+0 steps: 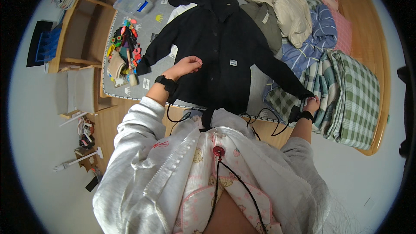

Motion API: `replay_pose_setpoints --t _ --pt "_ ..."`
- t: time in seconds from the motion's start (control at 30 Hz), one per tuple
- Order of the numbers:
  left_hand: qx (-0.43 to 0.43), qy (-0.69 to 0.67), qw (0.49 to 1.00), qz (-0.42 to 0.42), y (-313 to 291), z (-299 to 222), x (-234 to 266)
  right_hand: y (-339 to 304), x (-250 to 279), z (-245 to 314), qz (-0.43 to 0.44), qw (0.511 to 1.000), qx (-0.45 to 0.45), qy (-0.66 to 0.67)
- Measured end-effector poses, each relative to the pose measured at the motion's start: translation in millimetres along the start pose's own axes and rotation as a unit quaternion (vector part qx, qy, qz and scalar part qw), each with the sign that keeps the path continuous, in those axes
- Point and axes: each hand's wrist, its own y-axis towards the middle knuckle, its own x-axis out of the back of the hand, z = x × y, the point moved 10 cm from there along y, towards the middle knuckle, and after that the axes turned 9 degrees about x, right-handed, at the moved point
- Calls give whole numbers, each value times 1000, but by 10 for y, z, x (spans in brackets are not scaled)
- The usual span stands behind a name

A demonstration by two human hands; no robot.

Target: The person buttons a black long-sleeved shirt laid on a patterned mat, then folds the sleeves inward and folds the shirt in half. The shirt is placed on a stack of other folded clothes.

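Note:
A black button-front jacket [213,52] lies spread over the grey patterned bed, its sleeves reaching out to both sides. It has a small white label on the lower front. At the far right, my right hand [311,103] grips the cuff of the jacket's right-side sleeve [281,73], close to the folded bedding. My left hand [189,66] is over the left part of the jacket front, fingers curled in, with nothing visible in them. The cuff of the left-side sleeve [143,66] rests by a pile of small items.
Colourful small toys and a brush [132,79] are heaped at the bed's left edge, below a clear plastic box [133,3]. To the right lie a beige puffy garment [288,11], a blue checked quilt [324,28] and green checked bedding [357,99]. Cables [273,119] hang near my wrists.

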Motion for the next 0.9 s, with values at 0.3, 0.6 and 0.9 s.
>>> replay_pose_setpoints --t 0.3,0.6,0.9 --pt "14 -47 997 -52 578 -49 533 -666 -1812 -627 275 953 34 -119" --pt "-73 85 988 -106 1672 -471 883 -2413 -4172 -368 531 840 7 -114" --pt "-117 201 958 -168 2077 -891 941 -2738 -5151 -41 614 726 177 -255"
